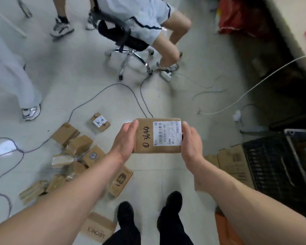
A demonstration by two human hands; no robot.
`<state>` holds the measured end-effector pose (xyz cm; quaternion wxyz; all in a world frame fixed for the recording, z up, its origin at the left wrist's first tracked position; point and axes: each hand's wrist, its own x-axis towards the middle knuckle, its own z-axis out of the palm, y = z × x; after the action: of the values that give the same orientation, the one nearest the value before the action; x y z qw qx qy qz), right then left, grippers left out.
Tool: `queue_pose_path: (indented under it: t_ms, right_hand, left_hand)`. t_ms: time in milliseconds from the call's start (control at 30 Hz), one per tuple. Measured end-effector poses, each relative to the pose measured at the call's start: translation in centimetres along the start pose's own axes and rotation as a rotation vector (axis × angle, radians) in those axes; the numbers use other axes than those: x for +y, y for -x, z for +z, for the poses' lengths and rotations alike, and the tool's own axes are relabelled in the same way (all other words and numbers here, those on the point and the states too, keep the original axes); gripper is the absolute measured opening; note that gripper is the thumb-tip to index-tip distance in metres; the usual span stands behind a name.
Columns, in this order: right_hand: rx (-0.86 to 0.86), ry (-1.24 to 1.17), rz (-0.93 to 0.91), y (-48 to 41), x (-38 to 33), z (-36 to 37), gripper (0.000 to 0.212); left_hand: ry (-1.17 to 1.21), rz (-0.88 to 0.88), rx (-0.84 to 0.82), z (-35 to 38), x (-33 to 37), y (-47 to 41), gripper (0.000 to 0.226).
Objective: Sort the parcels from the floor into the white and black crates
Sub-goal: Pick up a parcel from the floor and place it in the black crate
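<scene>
I hold a brown cardboard parcel (145, 137) in the air in front of me, above the floor. It carries a white shipping label and black handwriting. My left hand (125, 140) grips its left edge and my right hand (191, 144) grips its right edge, fingers curled behind it. Several more brown parcels (78, 154) lie in a heap on the floor at lower left, one small parcel (100, 122) apart from them. The black crate (279, 165) stands at the right. No white crate is in view.
A person sits on a swivel chair (125, 43) ahead, and another person's leg (16, 76) stands at the left. Cables (102, 92) and a power strip (166, 75) trail over the tiled floor. Flattened cardboard (231, 165) lies beside the black crate. My feet (148, 214) are below.
</scene>
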<state>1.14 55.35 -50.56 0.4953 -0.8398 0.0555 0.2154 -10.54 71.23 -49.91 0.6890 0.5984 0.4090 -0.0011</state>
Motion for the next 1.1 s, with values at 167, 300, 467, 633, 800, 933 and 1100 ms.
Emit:
queue_pose_path:
  t_ms: [167,300,467,633,800,933,1100]
  right_hand:
    - [0.154,-0.049,-0.015,0.6,-1.5,-10.2,0.055]
    - [0.266,-0.089,-0.024,0.5,-1.3,-19.3,0.052]
    - [0.327,-0.172,0.021,-0.7,-0.1,-30.1,0.068]
    - [0.388,-0.222,0.027,-2.3,2.2,-40.2,0.071]
    - [0.448,-0.335,0.087,-4.2,5.6,-47.2,0.076]
    - [0.509,-0.413,0.167,-6.0,8.4,-50.6,0.076]
    - [0.525,-0.507,0.31,-8.6,11.3,-52.5,0.077]
  left_hand:
    - [-0.013,0.072,-0.141,8.5,5.5,1.9,0.05]
    - [-0.058,0.131,-0.266,16.8,8.9,3.4,0.046]
    - [-0.111,0.187,-0.386,28.2,12.0,5.6,0.038]
    - [-0.202,0.208,-0.49,39.1,14.2,7.2,0.038]
    - [-0.298,0.221,-0.562,48.3,15.6,8.5,0.038]
    - [-0.396,0.175,-0.615,53.9,15.6,8.4,0.054]
    - [-0.54,0.162,-0.632,60.3,14.1,5.2,0.052]
